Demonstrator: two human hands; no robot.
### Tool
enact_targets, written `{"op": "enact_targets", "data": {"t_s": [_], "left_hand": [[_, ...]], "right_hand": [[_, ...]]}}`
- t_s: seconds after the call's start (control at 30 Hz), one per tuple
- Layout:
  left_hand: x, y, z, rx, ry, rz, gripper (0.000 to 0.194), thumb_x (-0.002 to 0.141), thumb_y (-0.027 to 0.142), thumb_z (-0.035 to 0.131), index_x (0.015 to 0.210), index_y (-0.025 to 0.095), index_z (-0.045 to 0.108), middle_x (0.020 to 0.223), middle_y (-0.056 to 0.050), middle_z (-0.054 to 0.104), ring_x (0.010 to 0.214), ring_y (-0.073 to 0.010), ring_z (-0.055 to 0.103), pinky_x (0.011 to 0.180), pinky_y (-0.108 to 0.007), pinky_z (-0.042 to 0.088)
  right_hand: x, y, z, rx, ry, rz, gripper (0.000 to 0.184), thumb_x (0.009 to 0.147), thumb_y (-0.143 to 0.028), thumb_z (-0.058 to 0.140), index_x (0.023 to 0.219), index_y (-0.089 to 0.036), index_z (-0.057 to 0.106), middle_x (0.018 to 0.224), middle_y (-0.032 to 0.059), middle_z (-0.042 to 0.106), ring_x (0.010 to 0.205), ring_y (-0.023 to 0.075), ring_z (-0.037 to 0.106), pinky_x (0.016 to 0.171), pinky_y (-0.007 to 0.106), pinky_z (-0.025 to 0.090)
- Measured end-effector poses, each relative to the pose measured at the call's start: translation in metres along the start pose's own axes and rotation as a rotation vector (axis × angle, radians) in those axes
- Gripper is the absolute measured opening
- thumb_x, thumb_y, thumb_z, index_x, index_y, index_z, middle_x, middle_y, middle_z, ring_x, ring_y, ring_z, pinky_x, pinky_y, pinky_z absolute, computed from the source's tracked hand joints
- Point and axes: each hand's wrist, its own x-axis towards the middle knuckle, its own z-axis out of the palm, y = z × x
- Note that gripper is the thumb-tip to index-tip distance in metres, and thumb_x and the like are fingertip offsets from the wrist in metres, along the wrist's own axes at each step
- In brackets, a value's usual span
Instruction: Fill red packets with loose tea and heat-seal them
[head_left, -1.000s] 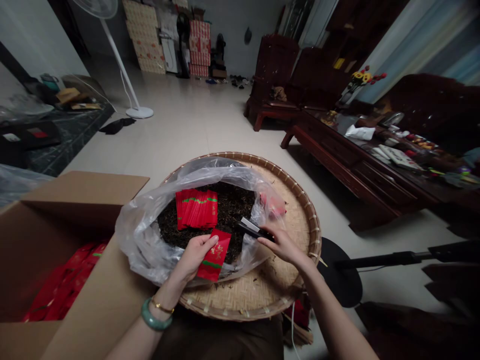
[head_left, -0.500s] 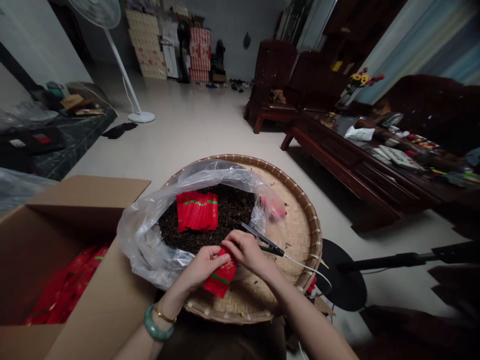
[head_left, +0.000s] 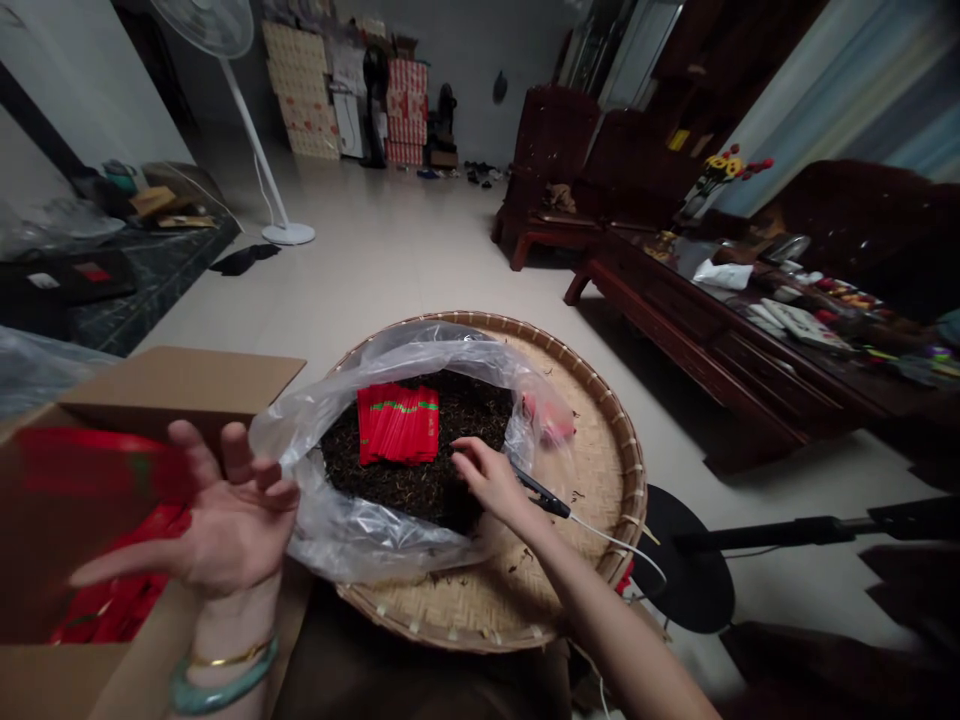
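My left hand (head_left: 232,530), palm up with fingers spread, is over the cardboard box (head_left: 187,378) and wears a green bangle and a gold bracelet. Beside its fingertips a red packet (head_left: 97,465), smeared by motion, is in the air above more red packets (head_left: 120,590) in the box. My right hand (head_left: 491,485) hovers at the near right edge of the dark loose tea leaves (head_left: 390,488), fingers slightly curled and apart, nothing visible in them. A fanned stack of red packets (head_left: 399,425) lies on the leaves, inside a clear plastic bag (head_left: 360,545).
The bag sits on a round woven bamboo tray (head_left: 592,440). A black tong-shaped tool (head_left: 547,497) with a white cord lies right of my right hand, partly hidden. A black round stand base (head_left: 697,570) is at right, a wooden table (head_left: 720,350) beyond, a white fan (head_left: 289,233) behind.
Both hands were together on a red packet over the tray. My left hand has swung left and opened, the packet leaving it over the box; my right hand has stayed nearby, without the packet.
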Motion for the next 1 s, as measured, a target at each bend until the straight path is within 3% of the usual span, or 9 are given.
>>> {"op": "enact_targets", "data": {"t_s": [0.07, 0.13, 0.23, 0.3, 0.43, 0.6, 0.73, 0.8, 1.0], "left_hand": [[0.000, 0.000, -0.001, 0.094, -0.045, -0.056, 0.087, 0.034, 0.061, 0.087, 0.113, 0.036, 0.059, 0.097, 0.008, 0.069, 0.068, -0.0140, 0.064, 0.053, -0.018, 0.055], [-0.004, -0.016, 0.000, 0.228, -0.093, -0.226, 0.072, 0.040, 0.051, 0.090, 0.104, 0.030, 0.064, 0.092, 0.001, 0.070, 0.071, -0.0190, 0.066, 0.056, -0.023, 0.057], [-0.009, -0.046, 0.002, 0.477, -0.085, -0.452, 0.055, 0.054, 0.036, 0.088, 0.100, 0.017, 0.064, 0.096, -0.009, 0.069, 0.082, -0.0235, 0.067, 0.064, -0.024, 0.057], [-0.008, -0.060, 0.002, 0.563, -0.077, -0.517, 0.058, 0.055, 0.038, 0.086, 0.101, 0.012, 0.062, 0.099, -0.014, 0.068, 0.085, -0.0235, 0.067, 0.065, -0.023, 0.056], [0.000, -0.073, -0.004, 0.578, -0.024, -0.551, 0.063, 0.053, 0.042, 0.085, 0.101, 0.010, 0.060, 0.102, -0.015, 0.066, 0.087, -0.0214, 0.066, 0.067, -0.021, 0.056], [0.004, -0.080, -0.012, 0.577, 0.023, -0.548, 0.064, 0.051, 0.043, 0.085, 0.100, 0.010, 0.059, 0.103, -0.015, 0.066, 0.090, -0.0217, 0.065, 0.070, -0.021, 0.056], [0.003, -0.083, -0.012, 0.582, 0.025, -0.548, 0.063, 0.052, 0.043, 0.084, 0.100, 0.009, 0.060, 0.104, -0.015, 0.065, 0.093, -0.0222, 0.064, 0.071, -0.022, 0.056], [0.004, -0.082, -0.011, 0.584, 0.019, -0.546, 0.061, 0.054, 0.042, 0.083, 0.100, 0.010, 0.060, 0.105, -0.015, 0.065, 0.093, -0.0225, 0.064, 0.072, -0.022, 0.056], [0.003, -0.080, -0.009, 0.587, 0.010, -0.536, 0.057, 0.056, 0.041, 0.082, 0.099, 0.010, 0.061, 0.104, -0.015, 0.065, 0.091, -0.0217, 0.065, 0.071, -0.023, 0.056]], "right_hand": [[0.013, 0.000, 0.009, -0.252, -0.008, -0.184, 0.029, 0.085, -0.021, 0.053, 0.114, -0.017, 0.055, 0.097, 0.0081, 0.063, 0.091, 0.0192, 0.059, 0.082, 0.035, 0.050], [0.027, -0.001, 0.019, -0.442, -0.030, -0.297, 0.042, 0.080, -0.015, 0.056, 0.122, -0.015, 0.051, 0.118, 0.0135, 0.057, 0.110, 0.0230, 0.051, 0.095, 0.039, 0.044], [0.046, 0.000, 0.031, -0.617, -0.082, -0.322, 0.055, 0.076, -0.015, 0.061, 0.128, -0.011, 0.045, 0.130, 0.0176, 0.049, 0.118, 0.0257, 0.046, 0.098, 0.040, 0.042], [0.054, 0.001, 0.035, -0.670, -0.117, -0.306, 0.048, 0.078, -0.014, 0.058, 0.124, -0.010, 0.049, 0.123, 0.0166, 0.055, 0.112, 0.0243, 0.051, 0.095, 0.037, 0.044], [0.059, 0.002, 0.036, -0.690, -0.120, -0.290, 0.032, 0.081, -0.018, 0.054, 0.112, -0.013, 0.057, 0.106, 0.0112, 0.063, 0.099, 0.0220, 0.056, 0.088, 0.034, 0.046], [0.058, 0.000, 0.038, -0.754, -0.069, -0.293, 0.058, 0.079, -0.030, 0.059, 0.131, -0.010, 0.043, 0.122, 0.0155, 0.054, 0.104, 0.0252, 0.051, 0.089, 0.037, 0.045], [0.058, -0.006, 0.040, -0.802, -0.038, -0.273, 0.078, 0.073, -0.036, 0.064, 0.141, -0.018, 0.031, 0.141, 0.0165, 0.037, 0.113, 0.0292, 0.044, 0.089, 0.042, 0.044], [0.058, -0.008, 0.040, -0.795, -0.050, -0.281, 0.078, 0.072, -0.037, 0.066, 0.140, -0.021, 0.033, 0.144, 0.0166, 0.032, 0.116, 0.0313, 0.042, 0.089, 0.045, 0.044], [0.060, 0.006, 0.038, -0.541, -0.053, -0.330, 0.054, 0.078, -0.020, 0.055, 0.132, -0.017, 0.046, 0.127, 0.0129, 0.056, 0.114, 0.0236, 0.052, 0.096, 0.037, 0.045]]}}
